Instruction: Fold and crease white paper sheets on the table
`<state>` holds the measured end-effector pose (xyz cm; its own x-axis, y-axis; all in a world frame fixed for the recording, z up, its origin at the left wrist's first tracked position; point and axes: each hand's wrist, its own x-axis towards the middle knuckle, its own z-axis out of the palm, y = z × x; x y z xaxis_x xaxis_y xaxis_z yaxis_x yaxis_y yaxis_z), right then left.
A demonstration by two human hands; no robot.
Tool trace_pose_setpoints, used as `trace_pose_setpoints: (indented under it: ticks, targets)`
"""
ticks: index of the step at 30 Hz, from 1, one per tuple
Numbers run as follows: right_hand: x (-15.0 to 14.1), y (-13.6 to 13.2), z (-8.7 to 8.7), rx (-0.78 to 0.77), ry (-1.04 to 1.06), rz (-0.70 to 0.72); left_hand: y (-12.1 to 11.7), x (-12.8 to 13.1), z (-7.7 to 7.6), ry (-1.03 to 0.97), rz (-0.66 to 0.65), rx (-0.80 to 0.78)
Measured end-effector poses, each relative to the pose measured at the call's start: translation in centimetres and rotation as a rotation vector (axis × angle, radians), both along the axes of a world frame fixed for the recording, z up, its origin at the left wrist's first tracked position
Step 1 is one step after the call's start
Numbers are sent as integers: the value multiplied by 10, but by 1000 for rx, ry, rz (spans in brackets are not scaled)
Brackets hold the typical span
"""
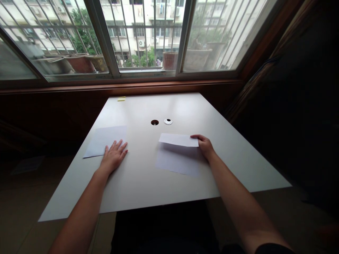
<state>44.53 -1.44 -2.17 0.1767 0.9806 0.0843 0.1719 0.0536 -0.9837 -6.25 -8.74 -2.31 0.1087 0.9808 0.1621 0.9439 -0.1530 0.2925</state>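
Observation:
My left hand lies flat with its fingers spread, partly over the near right corner of a stack of white paper on the left of the table. In my right hand a folded sheet of white paper is pinched by its right edge between thumb and fingers. That folded piece is raised a little and casts a shadow below it. Beneath it another white sheet lies on the tabletop; whether the two are joined I cannot tell.
The white table stands against the window wall. A round cable hole and its loose cover ring are near the middle. Yellow sticky notes lie at the far left corner. A dark curtain hangs on the right.

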Motion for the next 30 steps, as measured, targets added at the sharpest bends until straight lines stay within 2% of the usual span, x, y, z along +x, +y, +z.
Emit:
trace_pose_setpoints:
  ticks: [3,5,7,9,11,14,16,19,23,30]
  targets:
    - [-4,-7,1,-15,40,25,8,-9,0,-31,28,54]
    - [-9,-11,1,-17,76,38,10,-5,3,-90,0,144]
    - [-15,-14,1,-18,118,53,11,8,8,-214,-63,231]
    - [-23,-16,1,-21,161,72,13,29,14,-418,-130,243]
    - [-34,-18,3,-24,198,95,15,56,18,-672,-171,128]
    - [-54,-21,7,-37,285,145,19,95,20,-1106,-115,-173]
    - [-66,-24,10,-46,351,187,23,113,19,-1299,-55,-290]
    - [-79,-26,15,-56,403,216,27,126,18,-1397,-14,-353]
    - [-84,-25,19,-103,476,243,29,125,17,-1493,56,-259]
    - [-84,-16,11,-180,339,264,27,119,13,-1473,76,-202]
